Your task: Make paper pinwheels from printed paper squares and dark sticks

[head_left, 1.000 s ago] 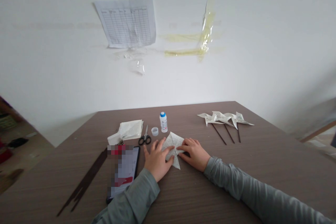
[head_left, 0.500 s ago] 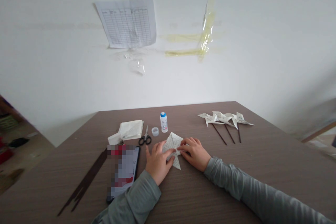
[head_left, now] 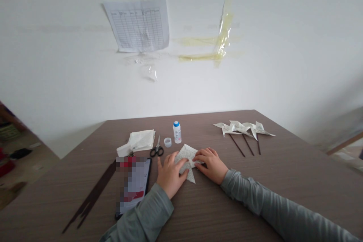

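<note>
On the table in front of me lies a partly folded sheet of printed paper [head_left: 185, 152], pinwheel-like, one pointed corner toward me. Spread over its left side, my left hand [head_left: 171, 174] presses the paper with thumb and fingers apart. My right hand [head_left: 212, 165] has its fingers bent and close together on the right edge; the fingertips partly hide what they grip. Just beyond the paper stand a small white glue bottle [head_left: 177, 134] with a blue top and a translucent cap [head_left: 167, 142]. Black-handled scissors [head_left: 157, 150] lie left of the cap.
Several paper pinwheels [head_left: 241, 127] on dark sticks rest at the back right. A stack of paper squares [head_left: 142, 140], a phone [head_left: 136, 185] and a bundle of dark sticks [head_left: 95, 193] lie on the left. The wall [head_left: 255, 72] rises behind the brown table [head_left: 227, 211].
The paper's far corner sits slightly lower and further left, and its far edge looks flatter. My right fingers have shifted a little on the right edge; my left hand has barely moved.
</note>
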`<state>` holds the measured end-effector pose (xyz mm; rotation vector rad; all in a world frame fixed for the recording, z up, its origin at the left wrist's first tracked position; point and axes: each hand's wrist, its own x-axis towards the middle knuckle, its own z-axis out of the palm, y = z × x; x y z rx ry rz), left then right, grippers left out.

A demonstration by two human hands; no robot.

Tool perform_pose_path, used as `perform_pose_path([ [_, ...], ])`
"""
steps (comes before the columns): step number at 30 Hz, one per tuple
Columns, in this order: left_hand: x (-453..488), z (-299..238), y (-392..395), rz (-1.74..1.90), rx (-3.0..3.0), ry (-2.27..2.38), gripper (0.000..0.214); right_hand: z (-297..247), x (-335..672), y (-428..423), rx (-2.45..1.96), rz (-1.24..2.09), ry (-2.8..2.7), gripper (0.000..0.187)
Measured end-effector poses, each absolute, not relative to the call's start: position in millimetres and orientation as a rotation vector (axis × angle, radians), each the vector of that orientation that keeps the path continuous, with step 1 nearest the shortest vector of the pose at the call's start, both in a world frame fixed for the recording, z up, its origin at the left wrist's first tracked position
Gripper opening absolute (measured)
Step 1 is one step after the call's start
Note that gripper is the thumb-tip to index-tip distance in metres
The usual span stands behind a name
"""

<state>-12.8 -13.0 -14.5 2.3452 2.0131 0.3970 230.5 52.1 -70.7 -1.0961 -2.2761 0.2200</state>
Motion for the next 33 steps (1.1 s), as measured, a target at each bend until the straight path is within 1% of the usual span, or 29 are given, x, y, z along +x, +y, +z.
perform_pose_path([
  [9, -16.1, -16.5, -12.3, 0.37, 2.359, 1.988, 0.044, -69.2, 228.4, 50.2, -1.098, 0.189, -2.301, 0.029],
  [17, -21.2, -28.7, -7.2, 0.42, 2.388, 2.013, 0.041, -65.9, 227.2, 49.1, -1.119, 0.218, -2.284, 0.024],
  [22, -23.7, -34.1, -5.2, 0.42, 2.402, 2.022, 0.048, -69.1, 229.0, 50.4, -1.102, 0.239, -2.284, 0.025],
  [33, -19.1, -20.4, -7.7, 0.392, 2.337, 1.989, 0.046, -63.2, 227.1, 47.3, -1.113, 0.211, -2.281, 0.024],
])
